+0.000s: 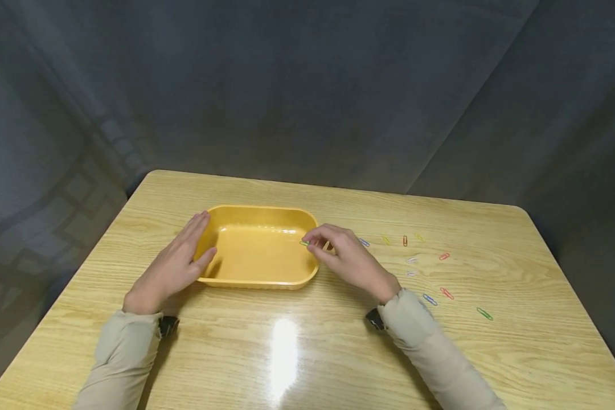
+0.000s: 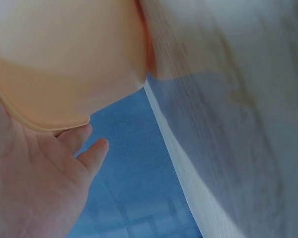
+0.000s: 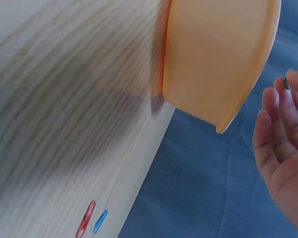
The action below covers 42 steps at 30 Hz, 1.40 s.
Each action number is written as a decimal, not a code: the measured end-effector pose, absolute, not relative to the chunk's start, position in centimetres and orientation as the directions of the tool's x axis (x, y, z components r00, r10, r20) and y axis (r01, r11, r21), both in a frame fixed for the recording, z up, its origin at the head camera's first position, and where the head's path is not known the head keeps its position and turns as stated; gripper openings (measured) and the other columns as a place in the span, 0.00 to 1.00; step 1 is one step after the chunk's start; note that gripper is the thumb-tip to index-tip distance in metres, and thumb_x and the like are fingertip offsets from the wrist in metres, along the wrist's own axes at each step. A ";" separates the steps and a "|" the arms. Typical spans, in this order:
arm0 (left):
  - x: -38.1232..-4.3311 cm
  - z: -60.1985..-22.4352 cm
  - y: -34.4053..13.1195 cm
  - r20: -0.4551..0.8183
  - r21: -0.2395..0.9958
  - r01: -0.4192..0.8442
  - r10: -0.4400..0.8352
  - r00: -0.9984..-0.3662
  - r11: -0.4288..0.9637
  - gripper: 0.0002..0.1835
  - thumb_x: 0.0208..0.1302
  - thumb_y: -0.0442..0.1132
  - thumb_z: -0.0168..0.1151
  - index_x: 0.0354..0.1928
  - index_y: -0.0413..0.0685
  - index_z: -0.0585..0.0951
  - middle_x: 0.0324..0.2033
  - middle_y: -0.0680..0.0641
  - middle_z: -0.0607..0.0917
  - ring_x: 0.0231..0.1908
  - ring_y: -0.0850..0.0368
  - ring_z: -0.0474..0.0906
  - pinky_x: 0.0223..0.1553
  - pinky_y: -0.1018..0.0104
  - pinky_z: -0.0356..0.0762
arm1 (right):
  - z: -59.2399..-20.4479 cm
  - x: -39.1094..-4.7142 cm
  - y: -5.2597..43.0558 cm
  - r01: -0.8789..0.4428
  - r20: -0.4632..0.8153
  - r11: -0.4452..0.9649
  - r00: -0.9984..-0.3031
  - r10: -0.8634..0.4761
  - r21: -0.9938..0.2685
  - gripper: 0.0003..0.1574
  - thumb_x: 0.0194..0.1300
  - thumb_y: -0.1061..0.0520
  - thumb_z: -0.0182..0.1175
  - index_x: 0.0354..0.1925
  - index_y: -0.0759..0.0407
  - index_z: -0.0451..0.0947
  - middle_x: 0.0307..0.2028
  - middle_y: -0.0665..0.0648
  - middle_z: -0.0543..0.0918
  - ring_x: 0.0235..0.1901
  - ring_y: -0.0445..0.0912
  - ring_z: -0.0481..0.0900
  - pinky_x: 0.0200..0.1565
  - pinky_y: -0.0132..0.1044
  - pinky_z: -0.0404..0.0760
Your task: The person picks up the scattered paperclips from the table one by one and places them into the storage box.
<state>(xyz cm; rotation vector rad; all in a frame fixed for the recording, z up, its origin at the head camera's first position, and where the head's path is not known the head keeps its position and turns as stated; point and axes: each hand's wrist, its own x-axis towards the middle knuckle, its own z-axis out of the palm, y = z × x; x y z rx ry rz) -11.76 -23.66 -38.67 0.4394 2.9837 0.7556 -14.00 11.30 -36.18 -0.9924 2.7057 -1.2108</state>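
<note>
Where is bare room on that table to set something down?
A bare patch of table lies in front of the yellow tray, between the left sleeve and right sleeve. Another runs behind it to the far edge.
Crowded: right of the tray, where paper clips lie scattered; the right hand, pinching a green clip, blocks the tray's right end.

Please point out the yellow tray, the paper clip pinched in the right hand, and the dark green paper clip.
Yellow tray [image 1: 256, 256]: head view, bare inside floor.
Held green paper clip [image 1: 304, 243]: head view, its protruding end.
Dark green paper clip [image 1: 484, 314]: head view, middle of its wire outline.
</note>
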 end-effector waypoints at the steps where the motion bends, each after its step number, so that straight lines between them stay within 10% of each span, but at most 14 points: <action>1: -11.8 -38.7 -23.7 0.036 0.471 0.262 0.279 -0.960 0.842 0.40 0.76 0.48 0.49 0.79 0.39 0.44 0.79 0.38 0.45 0.79 0.40 0.40 0.77 0.41 0.45 | -36.3 -14.0 11.2 -0.545 0.234 0.496 -0.797 -0.557 -0.676 0.09 0.71 0.60 0.59 0.47 0.57 0.82 0.43 0.54 0.86 0.38 0.40 0.79 0.42 0.33 0.82; 42: -11.8 -38.7 -23.6 0.016 0.487 0.250 0.278 -0.960 0.837 0.40 0.76 0.48 0.49 0.78 0.39 0.43 0.79 0.39 0.44 0.79 0.41 0.38 0.77 0.42 0.43 | -37.6 -15.8 6.6 -0.564 0.174 0.509 -0.762 -0.623 -0.650 0.11 0.73 0.59 0.57 0.50 0.57 0.81 0.45 0.52 0.86 0.42 0.42 0.80 0.45 0.33 0.82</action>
